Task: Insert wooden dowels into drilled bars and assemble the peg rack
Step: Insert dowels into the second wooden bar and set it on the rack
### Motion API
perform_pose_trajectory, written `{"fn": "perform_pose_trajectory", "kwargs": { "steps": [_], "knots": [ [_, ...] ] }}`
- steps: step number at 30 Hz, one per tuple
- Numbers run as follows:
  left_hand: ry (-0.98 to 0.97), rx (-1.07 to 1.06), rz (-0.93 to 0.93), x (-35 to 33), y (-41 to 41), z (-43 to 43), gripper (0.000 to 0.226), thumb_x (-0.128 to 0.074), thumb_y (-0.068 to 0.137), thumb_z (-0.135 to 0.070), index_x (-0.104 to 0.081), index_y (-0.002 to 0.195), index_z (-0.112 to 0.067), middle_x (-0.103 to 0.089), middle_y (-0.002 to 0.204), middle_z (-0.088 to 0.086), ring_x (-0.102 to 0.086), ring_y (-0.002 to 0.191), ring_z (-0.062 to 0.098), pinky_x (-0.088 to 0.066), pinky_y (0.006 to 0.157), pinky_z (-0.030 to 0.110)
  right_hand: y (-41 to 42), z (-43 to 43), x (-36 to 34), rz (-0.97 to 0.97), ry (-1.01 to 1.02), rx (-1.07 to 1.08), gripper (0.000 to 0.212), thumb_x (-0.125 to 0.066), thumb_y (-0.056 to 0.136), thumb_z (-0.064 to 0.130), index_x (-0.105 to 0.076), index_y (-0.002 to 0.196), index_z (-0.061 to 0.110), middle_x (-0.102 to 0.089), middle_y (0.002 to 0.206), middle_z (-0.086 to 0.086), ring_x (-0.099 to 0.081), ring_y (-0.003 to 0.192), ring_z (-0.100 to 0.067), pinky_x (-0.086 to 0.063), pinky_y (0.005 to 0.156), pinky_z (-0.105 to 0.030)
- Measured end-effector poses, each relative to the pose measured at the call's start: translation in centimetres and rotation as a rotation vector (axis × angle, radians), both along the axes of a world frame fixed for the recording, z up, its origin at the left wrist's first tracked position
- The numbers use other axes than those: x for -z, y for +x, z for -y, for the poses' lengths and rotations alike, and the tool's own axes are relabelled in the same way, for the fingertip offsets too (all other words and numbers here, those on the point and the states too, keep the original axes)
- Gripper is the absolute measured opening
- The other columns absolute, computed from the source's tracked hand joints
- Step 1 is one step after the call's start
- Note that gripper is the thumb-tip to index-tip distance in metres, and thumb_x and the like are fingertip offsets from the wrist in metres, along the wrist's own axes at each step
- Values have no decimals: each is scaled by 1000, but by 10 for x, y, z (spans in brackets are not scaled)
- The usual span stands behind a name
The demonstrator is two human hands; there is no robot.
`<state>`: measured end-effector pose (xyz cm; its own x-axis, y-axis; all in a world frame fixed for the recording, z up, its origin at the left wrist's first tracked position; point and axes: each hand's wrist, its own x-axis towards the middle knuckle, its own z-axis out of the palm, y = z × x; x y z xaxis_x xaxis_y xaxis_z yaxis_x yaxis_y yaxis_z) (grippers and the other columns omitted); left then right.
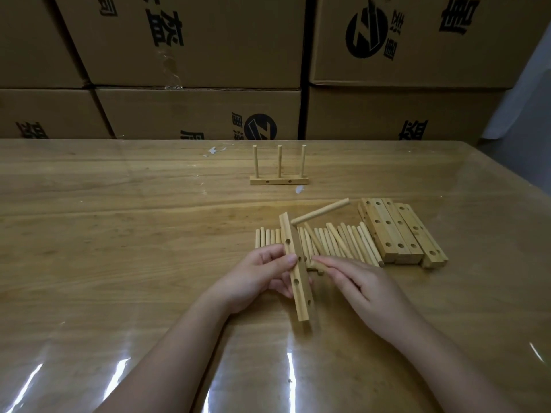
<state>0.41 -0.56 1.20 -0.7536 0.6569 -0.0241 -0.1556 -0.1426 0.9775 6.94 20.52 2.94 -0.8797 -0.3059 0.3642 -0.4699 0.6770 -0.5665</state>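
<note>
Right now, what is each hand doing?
Left hand: closed on the drilled bar, dowel already inserted.
Right hand: pinching a dowel from the pile.

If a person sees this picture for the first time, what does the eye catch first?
First the two hands at the centre: the left hand holds a drilled bar with one dowel already inserted near its top, while the right hand picks another from the dowel pile. Behind, a bar with three upright pegs stands alone.

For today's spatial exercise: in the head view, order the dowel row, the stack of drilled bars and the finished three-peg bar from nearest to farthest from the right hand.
1. Dowel row, just beyond the right hand.
2. Stack of drilled bars, farther right.
3. Three-peg bar, far back, mid-table.
</note>
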Motion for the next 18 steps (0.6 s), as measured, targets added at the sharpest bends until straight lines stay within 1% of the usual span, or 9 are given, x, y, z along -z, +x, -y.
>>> {"fn": "perform_pose_trajectory", "kwargs": {
  "steps": [2,4,5,7,9,11,13,16,18],
  "knots": [
    [-3,-3,1,1,-1,0,37,-67,85,-41,-67,109,-13,-71,100,18,-67,85,24,-56,69,27,0,1,2,-8,39,-11,33,-35,98,33,-46,127,43,-50,107,32,-49,100,12,-42,81,-11],
    [0,-7,7,3,-2,-1,38,-70,82,-41,-66,107,-12,-71,99,17,-68,82,21,-56,68,26,-1,1,3,-47,65,-11,35,-42,98,20,-51,130,32,-52,98,17,-53,87,-1,-47,71,-23],
    [-1,-6,6,3,-2,-1,39,-71,80,-41,-66,105,-12,-71,97,16,-68,81,20,-55,68,25,-1,1,2,-81,74,-5,36,-46,96,16,-53,130,28,-53,95,12,-53,82,-4,-48,67,-26],
    [-4,3,0,3,-3,0,38,-73,79,-41,-65,103,-13,-72,95,13,-68,79,19,-55,67,24,-1,0,-1,-115,55,7,36,-53,93,13,-57,127,25,-55,92,9,-54,80,-6,-48,65,-25],
    [0,4,-2,3,-3,0,36,-74,78,-39,-65,103,-14,-72,94,12,-68,78,18,-55,66,24,-1,-2,-3,-117,18,24,33,-58,89,15,-61,121,23,-58,93,9,-56,83,-5,-47,68,-20],
    [1,-9,6,3,-4,0,43,-74,77,-37,-61,105,-7,-71,93,13,-67,76,18,-55,66,24,1,-2,-4,-123,-12,73,27,-63,86,17,-65,112,21,-60,94,14,-58,85,-2,-45,69,-12],
    [-5,-20,4,3,-4,0,43,-74,77,-35,-61,104,-4,-69,91,15,-67,75,19,-55,65,24,1,-1,-6,-142,-16,109,21,-68,82,15,-66,103,19,-61,93,14,-58,85,-2,-45,68,-11],
    [-38,-29,-24,4,-5,-1,46,-75,75,-34,-60,101,1,-65,89,19,-66,72,19,-55,64,24,1,-1,-9,-231,18,113,16,-71,78,9,-69,93,12,-64,88,4,-60,83,-13,-49,72,-23],
    [-55,-21,-32,5,-5,-2,49,-77,75,-34,-59,101,4,-65,85,15,-65,70,18,-55,63,24,1,-2,-12,-278,41,129,15,-72,76,9,-71,91,11,-65,87,1,-60,83,-16,-49,74,-30]
  ]
}}
